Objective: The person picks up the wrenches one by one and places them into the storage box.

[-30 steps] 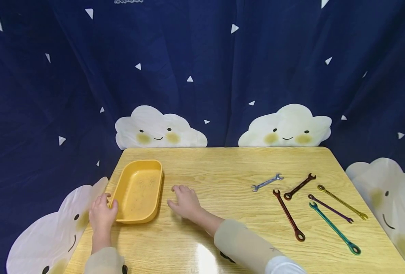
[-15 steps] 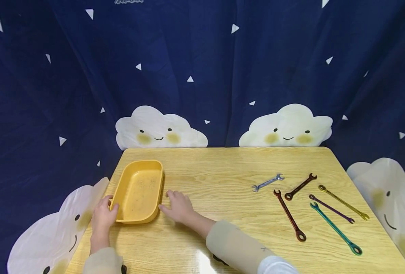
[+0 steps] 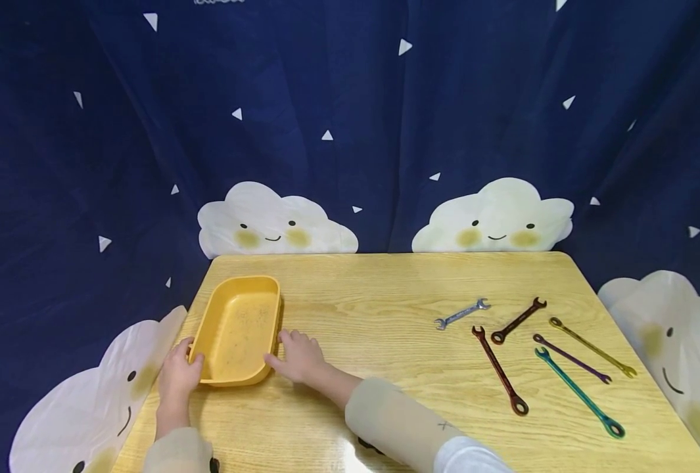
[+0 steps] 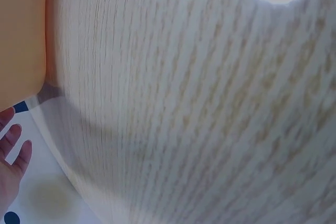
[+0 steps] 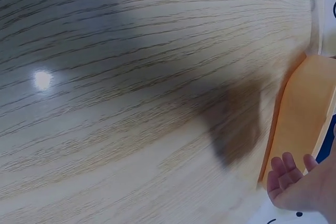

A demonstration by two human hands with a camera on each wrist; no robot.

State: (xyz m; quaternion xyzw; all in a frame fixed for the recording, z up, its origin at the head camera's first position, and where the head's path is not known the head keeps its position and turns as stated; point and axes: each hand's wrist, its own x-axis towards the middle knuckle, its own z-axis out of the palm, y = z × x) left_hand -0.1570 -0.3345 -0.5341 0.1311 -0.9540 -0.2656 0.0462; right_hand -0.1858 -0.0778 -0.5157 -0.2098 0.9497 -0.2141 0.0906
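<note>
A shallow yellow plastic tray (image 3: 240, 332) lies at the left of the table. My left hand (image 3: 178, 381) holds its left side near the front corner, thumb over the rim and fingers outside. In the left wrist view, fingers of the left hand (image 4: 13, 150) show beside the tray wall (image 4: 21, 35). At the tray's right side is my right hand (image 3: 299, 358), thumb by the rim and fingers loosely bent along the outer wall. The right wrist view has the right hand (image 5: 294, 182) against the orange-looking tray wall (image 5: 304, 108); whether every finger touches it, I cannot tell.
Several wrenches lie spread on the right of the wooden table (image 3: 355, 289): silver (image 3: 462, 315), dark brown (image 3: 518, 321), red (image 3: 499, 371), yellow (image 3: 592, 347), purple (image 3: 571, 359) and teal (image 3: 579, 393). A dark blue curtain (image 3: 373, 98) hangs behind.
My right hand has moved left and slightly down to the tray's right side. My left hand has settled closer on the left rim. Tray and wrenches stay in place.
</note>
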